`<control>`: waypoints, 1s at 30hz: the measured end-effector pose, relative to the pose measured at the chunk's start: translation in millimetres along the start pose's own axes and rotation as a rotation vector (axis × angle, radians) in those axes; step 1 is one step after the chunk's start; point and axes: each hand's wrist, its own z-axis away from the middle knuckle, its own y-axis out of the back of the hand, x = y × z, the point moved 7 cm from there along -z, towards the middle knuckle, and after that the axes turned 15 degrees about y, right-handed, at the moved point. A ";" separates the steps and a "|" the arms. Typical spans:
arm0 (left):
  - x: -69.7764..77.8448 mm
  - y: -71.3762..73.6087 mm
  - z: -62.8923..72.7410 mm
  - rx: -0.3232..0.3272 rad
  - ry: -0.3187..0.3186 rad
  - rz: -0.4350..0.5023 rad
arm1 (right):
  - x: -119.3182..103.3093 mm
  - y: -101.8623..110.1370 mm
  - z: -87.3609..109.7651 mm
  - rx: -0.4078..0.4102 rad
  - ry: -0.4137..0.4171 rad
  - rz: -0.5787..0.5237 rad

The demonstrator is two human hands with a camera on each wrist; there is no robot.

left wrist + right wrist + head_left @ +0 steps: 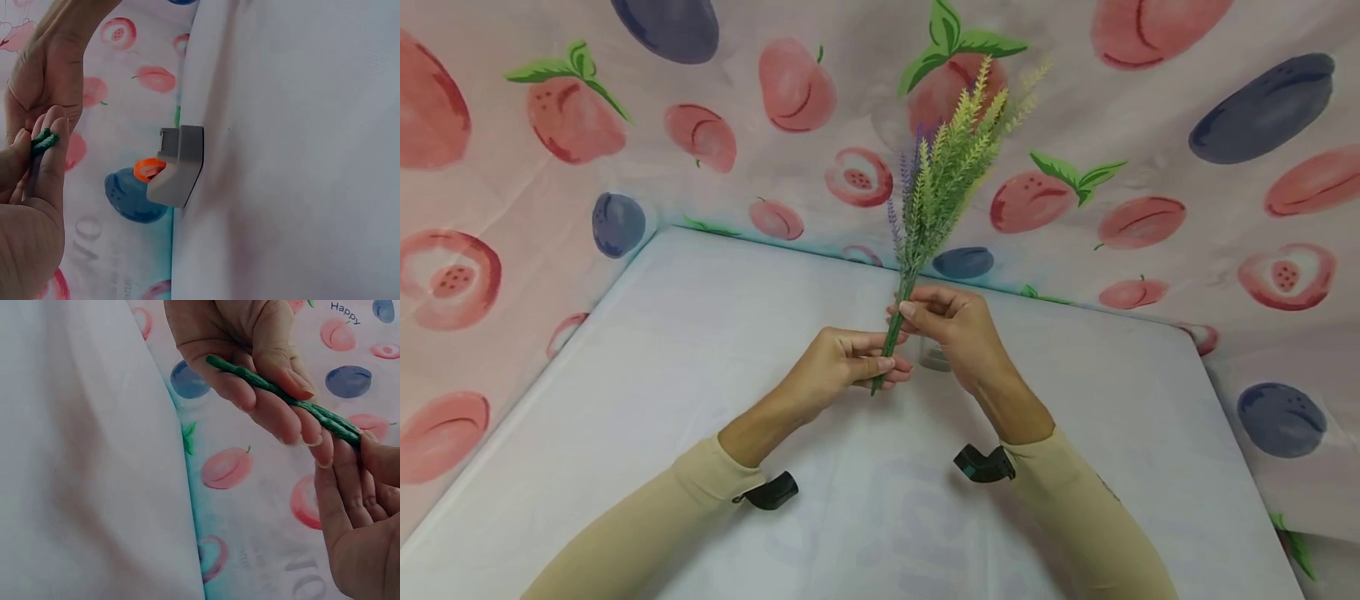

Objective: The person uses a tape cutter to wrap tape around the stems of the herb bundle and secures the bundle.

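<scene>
A bunch of artificial lavender [936, 179], with yellow-green and purple flower spikes, is held up over the table, leaning to the right. My left hand [842, 367] pinches the lower green stems [275, 390] between thumb and fingers, close to their cut ends. Higher up, just below the leaves, my right hand [951, 325] pinches the same stems with thumb and fingers. In the left wrist view the stem ends poke out past the left thumb, and the flower heads are out of sight.
A grey tape dispenser [184, 165] with an orange core stands on the white table [737, 308]; in the head view the right hand partly hides it. Behind the table hangs a fruit-patterned cloth [700, 192]. Black wrist mounts [985, 463] sit at both sleeves.
</scene>
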 end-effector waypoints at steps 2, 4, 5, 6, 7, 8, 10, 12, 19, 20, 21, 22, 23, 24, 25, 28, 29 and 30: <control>1.0 1.4 0.8 0.007 0.006 0.000 | -0.9 -1.9 -1.9 -0.038 -0.007 0.003; 1.3 3.6 1.0 0.022 0.018 0.004 | -2.4 -3.0 -4.5 -0.072 -0.021 0.018; 1.1 4.6 0.9 0.029 0.024 0.007 | -3.2 -2.7 -6.0 -0.076 -0.032 0.031; 1.1 5.4 0.7 0.034 0.028 0.008 | -4.2 -2.4 -7.3 -0.076 -0.043 0.042; 0.9 6.0 0.6 0.040 0.033 0.006 | -5.2 -1.8 -8.7 -0.072 -0.055 0.051; 0.4 6.9 0.4 0.047 0.040 0.008 | -5.9 -1.0 -10.1 -0.066 -0.065 0.060; -1.1 8.4 0.2 0.064 0.057 0.012 | -6.8 0.3 -12.2 -0.047 -0.079 0.069; -3.3 10.1 0.2 0.077 0.074 0.011 | -6.6 0.3 -13.6 -0.040 -0.080 0.067; -9.4 18.3 6.6 0.067 0.105 -0.003 | 3.1 -1.1 -14.6 -0.032 -0.081 0.097; -10.8 19.2 8.0 0.062 0.111 -0.006 | 5.4 -1.4 -14.3 -0.032 -0.084 0.101; -11.9 19.9 9.4 0.058 0.115 -0.013 | 7.5 -2.3 -13.8 -0.036 -0.085 0.106; -13.4 20.8 10.9 0.055 0.120 -0.020 | 9.2 -3.7 -13.0 -0.036 -0.090 0.107; -14.9 21.7 12.1 0.056 0.125 -0.022 | 11.3 -5.1 -12.2 -0.041 -0.094 0.107; -16.4 22.6 13.2 0.060 0.130 -0.027 | 13.8 -6.9 -11.3 -0.046 -0.101 0.105; -18.1 23.7 14.4 0.068 0.137 -0.031 | 16.1 -8.9 -10.4 -0.055 -0.107 0.101; -23.9 27.4 17.6 0.100 0.158 -0.043 | 22.5 -14.9 -8.5 -0.069 -0.133 0.092; -25.6 28.1 18.7 0.107 0.165 -0.046 | 24.1 -16.7 -8.2 -0.072 -0.141 0.088; -27.4 28.6 19.8 0.111 0.172 -0.048 | 25.5 -18.2 -7.9 -0.072 -0.149 0.085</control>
